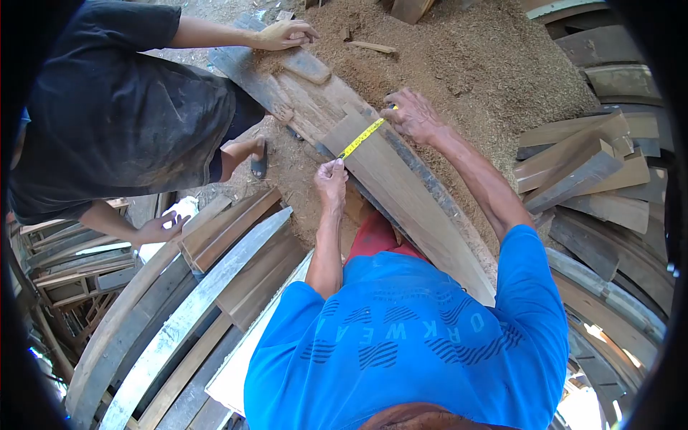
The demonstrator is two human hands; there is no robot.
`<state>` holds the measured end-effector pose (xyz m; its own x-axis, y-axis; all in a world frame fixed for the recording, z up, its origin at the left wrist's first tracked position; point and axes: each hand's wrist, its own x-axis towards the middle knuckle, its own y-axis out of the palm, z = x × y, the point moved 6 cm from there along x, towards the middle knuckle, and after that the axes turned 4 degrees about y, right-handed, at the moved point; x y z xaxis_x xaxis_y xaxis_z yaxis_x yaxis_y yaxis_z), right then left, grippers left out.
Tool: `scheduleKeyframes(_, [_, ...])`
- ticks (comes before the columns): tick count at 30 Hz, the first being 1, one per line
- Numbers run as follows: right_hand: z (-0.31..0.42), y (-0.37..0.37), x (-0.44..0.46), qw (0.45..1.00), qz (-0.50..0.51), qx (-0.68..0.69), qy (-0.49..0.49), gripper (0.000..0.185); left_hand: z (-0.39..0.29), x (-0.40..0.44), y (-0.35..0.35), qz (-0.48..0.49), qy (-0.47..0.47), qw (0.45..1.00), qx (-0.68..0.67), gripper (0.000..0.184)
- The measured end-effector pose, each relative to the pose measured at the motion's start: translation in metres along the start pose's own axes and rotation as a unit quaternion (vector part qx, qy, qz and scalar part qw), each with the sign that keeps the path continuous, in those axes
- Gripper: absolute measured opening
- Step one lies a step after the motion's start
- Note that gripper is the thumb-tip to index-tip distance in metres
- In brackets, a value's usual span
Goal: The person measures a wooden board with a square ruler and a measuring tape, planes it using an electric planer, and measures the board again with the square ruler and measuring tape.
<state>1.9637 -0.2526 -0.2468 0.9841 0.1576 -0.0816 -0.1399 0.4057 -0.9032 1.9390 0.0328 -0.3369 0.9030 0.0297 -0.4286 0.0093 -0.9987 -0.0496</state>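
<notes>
A yellow tape measure (pixel 362 138) is stretched across the width of a wooden board (pixel 408 193). My left hand (pixel 332 183) pinches the tape's near end at the board's left edge. Over the right edge, my right hand (pixel 416 117) is wrapped around the tape's dark case, which is mostly hidden by the fingers. The board lies lengthwise on a rough, worn plank (pixel 315 107) and runs back toward my body. Near the plank's far end sits a smaller wood piece (pixel 307 66).
A co-worker in dark clothes stands at the left, one hand (pixel 287 34) by the plank's far end. Sawdust (pixel 459 57) covers the ground ahead. Stacked boards (pixel 244 229) lie at the left, and more cut wood pieces (pixel 580 158) are piled at the right.
</notes>
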Motion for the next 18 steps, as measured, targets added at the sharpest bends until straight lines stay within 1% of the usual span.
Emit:
scheduleKeyframes(13, [-0.002, 0.002, -0.001, 0.999, -0.034, 0.001, -0.009, 0.029, 0.003, 0.004, -0.003, 0.0, 0.001, 1.0, 0.015, 0.025])
scheduleKeyframes(15, [0.0, 0.005, -0.003, 1.0, -0.023, 0.006, 0.0, 0.029, -0.002, 0.002, -0.002, 0.008, 0.006, 1.0, 0.015, 0.024])
scheduleKeyframes(17, [0.002, 0.006, -0.005, 1.0, -0.019, -0.003, 0.003, 0.028, 0.005, 0.004, -0.005, 0.018, -0.042, 0.995, 0.092, 0.022])
scheduleKeyframes(18, [0.001, 0.006, -0.002, 0.999, -0.031, -0.02, -0.002, 0.029, -0.002, 0.02, 0.006, 0.019, -0.028, 0.997, 0.063, 0.022])
